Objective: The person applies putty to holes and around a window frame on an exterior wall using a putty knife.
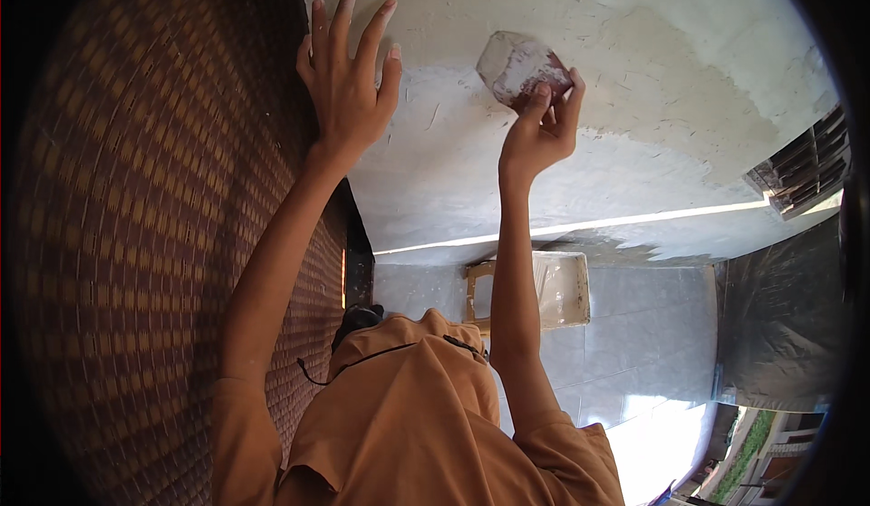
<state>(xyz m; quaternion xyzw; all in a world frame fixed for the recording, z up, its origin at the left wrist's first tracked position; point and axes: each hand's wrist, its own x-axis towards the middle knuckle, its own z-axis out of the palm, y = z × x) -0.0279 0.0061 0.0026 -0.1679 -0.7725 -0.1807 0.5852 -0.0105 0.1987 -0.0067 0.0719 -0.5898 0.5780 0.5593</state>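
Note:
My right hand [540,130] is raised and grips a flat trowel-like blade [518,67], smeared white and reddish, pressed against a pale plastered wall [652,71]. My left hand [348,76] is open with fingers spread, resting flat on the same wall beside its left edge. Both forearms rise from the lower edge above my orange shirt. The plaster looks lighter and rougher in the upper part and smoother and greyer below.
A brown woven brick-patterned surface [163,234] fills the left side. Below stands a square tray or bucket [557,289] of pale material on a tiled floor [634,343]. A vent grille [807,171] sits at the right, dark sheeting [779,325] beneath it.

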